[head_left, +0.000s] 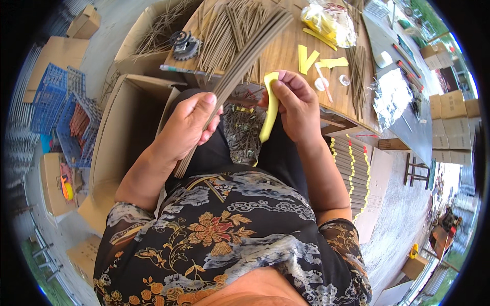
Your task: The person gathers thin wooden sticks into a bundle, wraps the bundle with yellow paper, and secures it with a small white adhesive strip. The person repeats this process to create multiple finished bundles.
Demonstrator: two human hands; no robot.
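A bundle of thin brown sticks (244, 56) slants up and to the right, with my left hand (191, 122) wrapped around its lower part. The bundle's far end reaches over the wooden table. In my right hand (297, 107) a yellow paper strip (270, 115) is pinched between thumb and fingers, its long end hanging down over my lap. The strip and the bundle are apart. Just beyond my right hand, more yellow strips (308, 58) lie on the table (278, 51), near a small round white container (321, 83).
Loose sticks (219, 43) cover the table's far left, beside a dark toothed metal part (185, 47). A clear plastic bag (332, 23) lies at the back. An open cardboard box (127, 122) and blue crates (69, 112) stand left. Tied stick bundles (352, 171) lie below the table's right side.
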